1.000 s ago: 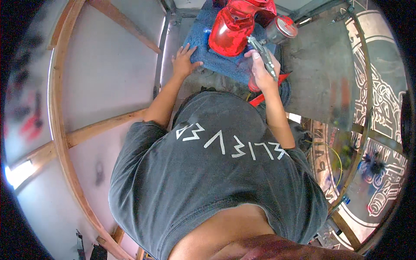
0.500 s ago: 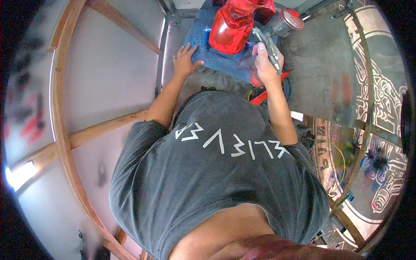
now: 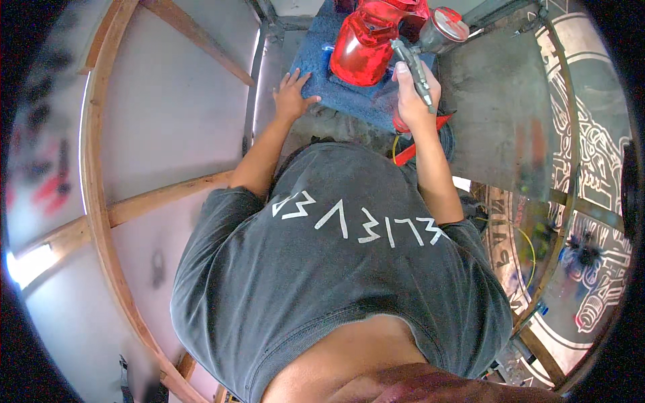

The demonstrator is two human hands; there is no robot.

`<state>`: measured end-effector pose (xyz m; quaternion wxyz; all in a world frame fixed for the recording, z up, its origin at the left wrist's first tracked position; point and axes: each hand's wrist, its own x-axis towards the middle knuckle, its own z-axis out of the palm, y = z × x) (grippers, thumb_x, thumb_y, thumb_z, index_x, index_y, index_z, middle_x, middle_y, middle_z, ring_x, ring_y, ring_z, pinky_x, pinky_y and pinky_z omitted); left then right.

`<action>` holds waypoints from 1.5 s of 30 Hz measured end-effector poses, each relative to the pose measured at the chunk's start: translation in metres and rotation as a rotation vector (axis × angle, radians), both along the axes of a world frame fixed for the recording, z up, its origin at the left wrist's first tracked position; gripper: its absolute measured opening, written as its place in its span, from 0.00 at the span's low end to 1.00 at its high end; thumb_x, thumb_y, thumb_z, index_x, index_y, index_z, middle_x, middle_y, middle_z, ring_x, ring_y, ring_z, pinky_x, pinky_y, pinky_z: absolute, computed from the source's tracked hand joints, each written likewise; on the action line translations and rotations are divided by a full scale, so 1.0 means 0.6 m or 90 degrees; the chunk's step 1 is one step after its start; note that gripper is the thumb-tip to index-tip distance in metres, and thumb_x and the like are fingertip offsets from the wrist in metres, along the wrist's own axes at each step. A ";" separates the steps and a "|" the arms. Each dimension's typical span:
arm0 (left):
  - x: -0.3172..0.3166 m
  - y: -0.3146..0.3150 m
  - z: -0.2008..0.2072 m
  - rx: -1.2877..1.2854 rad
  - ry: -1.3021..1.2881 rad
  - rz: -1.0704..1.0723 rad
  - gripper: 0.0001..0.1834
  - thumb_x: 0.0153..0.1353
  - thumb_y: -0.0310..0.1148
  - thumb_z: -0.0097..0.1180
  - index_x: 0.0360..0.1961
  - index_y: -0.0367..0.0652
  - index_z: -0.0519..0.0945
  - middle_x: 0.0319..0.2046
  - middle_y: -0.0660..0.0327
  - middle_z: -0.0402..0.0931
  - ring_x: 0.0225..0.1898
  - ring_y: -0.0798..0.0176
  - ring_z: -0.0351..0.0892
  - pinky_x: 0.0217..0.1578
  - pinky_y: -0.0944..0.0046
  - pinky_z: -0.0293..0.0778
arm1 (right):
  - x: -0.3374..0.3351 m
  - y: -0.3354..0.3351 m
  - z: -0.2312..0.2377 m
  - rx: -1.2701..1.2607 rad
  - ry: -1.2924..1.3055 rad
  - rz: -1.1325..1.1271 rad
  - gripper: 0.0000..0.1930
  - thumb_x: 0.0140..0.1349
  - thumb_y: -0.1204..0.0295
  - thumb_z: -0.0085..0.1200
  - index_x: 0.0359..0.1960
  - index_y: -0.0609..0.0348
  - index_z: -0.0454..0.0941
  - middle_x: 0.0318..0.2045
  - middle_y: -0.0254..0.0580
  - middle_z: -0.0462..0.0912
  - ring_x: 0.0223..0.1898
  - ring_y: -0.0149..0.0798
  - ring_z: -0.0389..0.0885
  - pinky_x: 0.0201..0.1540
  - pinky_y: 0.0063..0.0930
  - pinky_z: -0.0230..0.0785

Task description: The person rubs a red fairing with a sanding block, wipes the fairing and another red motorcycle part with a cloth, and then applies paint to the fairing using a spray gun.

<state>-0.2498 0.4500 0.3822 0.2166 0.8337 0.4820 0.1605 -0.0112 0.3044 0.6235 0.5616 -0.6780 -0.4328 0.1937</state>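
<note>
My right hand (image 3: 421, 101) is wrapped round a grey spray gun (image 3: 414, 72). A cup with a red-smeared lid (image 3: 447, 27) sits to its right. The gun is close to the right side of a glossy red curved part (image 3: 363, 54), whose surface looks wet or shiny. That part rests on a blue cloth-covered surface (image 3: 336, 99). At the left edge of this surface, my left hand (image 3: 293, 97) has its fingers spread and holds nothing. Whether gun and part touch, and how the fingers lie on the trigger, I cannot tell.
Pale panels on a wooden frame (image 3: 97, 168) stand at my left. On the right are a grey board (image 3: 494, 114) and a dark wall with white drawings (image 3: 591, 154). A red strip (image 3: 406, 156) and a thin yellow hose (image 3: 394, 146) are below my right hand.
The view has shifted slightly, moving the red part and blue surface a little rightward in it. The spray gun is slightly closer to the part. My left hand keeps its place on the edge.
</note>
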 end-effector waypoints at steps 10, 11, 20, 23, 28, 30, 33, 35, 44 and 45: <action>-0.002 0.006 -0.005 0.010 0.010 0.002 0.46 0.48 0.59 0.75 0.70 0.67 0.74 0.78 0.61 0.60 0.78 0.46 0.56 0.67 0.18 0.55 | -0.007 0.002 0.002 0.025 0.056 -0.001 0.13 0.70 0.62 0.61 0.41 0.62 0.84 0.25 0.34 0.81 0.29 0.26 0.75 0.35 0.28 0.71; -0.003 0.006 -0.006 0.011 0.009 0.004 0.46 0.48 0.59 0.75 0.70 0.67 0.74 0.78 0.61 0.60 0.78 0.46 0.56 0.67 0.18 0.55 | -0.007 0.002 0.003 0.026 0.055 0.001 0.13 0.70 0.62 0.61 0.41 0.62 0.84 0.25 0.34 0.81 0.29 0.26 0.75 0.35 0.28 0.71; -0.005 0.003 0.003 -0.002 0.026 0.003 0.46 0.48 0.59 0.75 0.70 0.67 0.74 0.77 0.61 0.60 0.78 0.46 0.56 0.66 0.18 0.55 | 0.005 -0.024 0.012 -0.017 0.195 0.035 0.08 0.70 0.68 0.62 0.43 0.58 0.84 0.31 0.33 0.87 0.23 0.20 0.73 0.26 0.20 0.65; -0.006 0.004 -0.005 0.008 0.021 -0.004 0.46 0.49 0.58 0.75 0.70 0.66 0.74 0.77 0.61 0.60 0.77 0.45 0.56 0.66 0.18 0.56 | 0.030 -0.047 0.004 0.013 0.217 0.014 0.07 0.70 0.69 0.61 0.43 0.58 0.83 0.31 0.33 0.87 0.20 0.18 0.70 0.21 0.18 0.60; -0.002 0.002 -0.003 0.008 0.026 0.004 0.46 0.49 0.59 0.75 0.71 0.66 0.73 0.77 0.60 0.60 0.77 0.44 0.57 0.66 0.18 0.56 | 0.081 -0.086 -0.022 -0.002 0.270 0.001 0.08 0.72 0.67 0.59 0.39 0.58 0.81 0.24 0.29 0.79 0.17 0.20 0.68 0.19 0.21 0.59; -0.004 0.002 -0.006 -0.001 0.032 0.000 0.47 0.48 0.61 0.74 0.71 0.67 0.72 0.77 0.60 0.60 0.77 0.44 0.56 0.66 0.18 0.56 | 0.082 -0.098 -0.018 -0.005 0.283 0.000 0.09 0.73 0.66 0.58 0.39 0.59 0.79 0.23 0.29 0.76 0.16 0.21 0.67 0.19 0.22 0.58; -0.002 -0.003 -0.002 0.007 0.024 0.002 0.48 0.48 0.63 0.73 0.72 0.67 0.72 0.78 0.60 0.59 0.78 0.43 0.55 0.66 0.19 0.56 | 0.087 -0.117 -0.017 -0.013 0.316 0.060 0.11 0.75 0.65 0.54 0.39 0.62 0.76 0.28 0.38 0.77 0.16 0.21 0.63 0.19 0.21 0.57; 0.005 -0.004 0.008 0.039 0.043 -0.006 0.50 0.48 0.63 0.74 0.72 0.59 0.72 0.76 0.52 0.61 0.76 0.39 0.57 0.68 0.32 0.64 | 0.093 -0.125 -0.017 -0.024 0.328 0.073 0.11 0.75 0.65 0.54 0.39 0.62 0.76 0.28 0.38 0.77 0.16 0.21 0.63 0.19 0.21 0.57; 0.026 -0.078 0.012 -0.023 0.039 0.078 0.43 0.56 0.52 0.71 0.73 0.61 0.70 0.78 0.50 0.56 0.79 0.41 0.51 0.69 0.23 0.55 | 0.147 -0.131 -0.013 -0.117 0.271 0.198 0.12 0.76 0.68 0.50 0.49 0.65 0.80 0.38 0.47 0.87 0.16 0.21 0.64 0.19 0.20 0.60; 0.035 -0.091 0.013 -0.001 0.006 0.085 0.42 0.57 0.49 0.70 0.73 0.59 0.69 0.78 0.47 0.55 0.79 0.40 0.50 0.69 0.24 0.54 | 0.150 -0.129 -0.015 -0.111 0.291 0.195 0.13 0.76 0.68 0.50 0.51 0.66 0.80 0.40 0.49 0.88 0.16 0.21 0.64 0.19 0.20 0.60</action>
